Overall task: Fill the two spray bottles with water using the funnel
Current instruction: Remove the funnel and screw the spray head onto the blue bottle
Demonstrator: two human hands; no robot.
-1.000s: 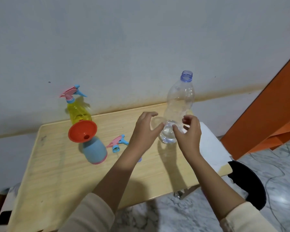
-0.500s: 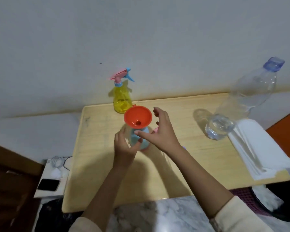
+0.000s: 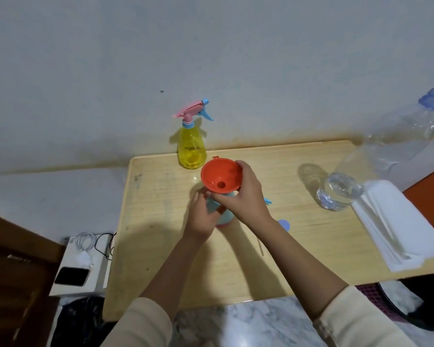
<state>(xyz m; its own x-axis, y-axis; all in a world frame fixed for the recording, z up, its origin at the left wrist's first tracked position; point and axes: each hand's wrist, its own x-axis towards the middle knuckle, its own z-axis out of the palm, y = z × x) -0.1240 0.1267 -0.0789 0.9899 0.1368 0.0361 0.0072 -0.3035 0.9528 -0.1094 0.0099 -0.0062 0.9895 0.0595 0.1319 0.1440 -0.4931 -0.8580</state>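
Observation:
An orange funnel (image 3: 219,177) sits in the neck of a light blue spray bottle (image 3: 224,216) in the middle of the wooden table (image 3: 298,236). My right hand (image 3: 246,194) grips the funnel's rim and underside. My left hand (image 3: 202,216) holds the blue bottle's body from the left. A yellow spray bottle (image 3: 191,149) with its pink and blue trigger head on stands at the table's back edge. A clear water bottle (image 3: 383,156) with a little water at its base stands uncapped at the right.
A blue cap (image 3: 284,224) and part of the loose trigger head (image 3: 268,201) lie just right of my right wrist. A stack of white paper (image 3: 396,226) lies at the table's right edge. A white box with cables and a phone (image 3: 82,261) sits left of the table.
Both hands left the water bottle and came to the blue bottle. My right hand has closed on the funnel, my left on the bottle. The view swung left.

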